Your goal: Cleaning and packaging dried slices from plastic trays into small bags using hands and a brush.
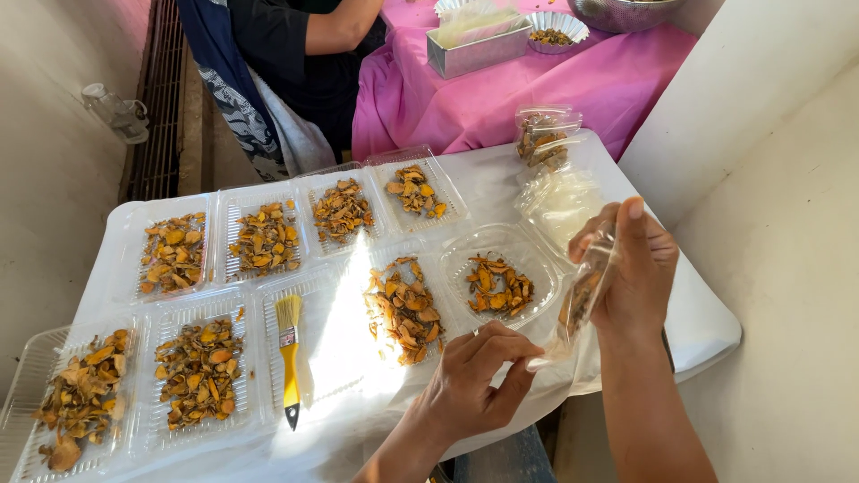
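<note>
Bagging step in hand. The right hand point(640, 268) grips the upper end of a clear bag point(582, 300) partly filled with dried orange slices, fingers closed on it; the left hand point(479, 376) pinches the bag's lower corner. Judgement: done well, the bag stays upright and its mouth stays pinched so that no slices spill. The bag hangs between both hands, above the bench point(707, 326) edge, just right of a round tray point(499, 277) of slices. A yellow brush point(290, 358) lies well to the left
</note>
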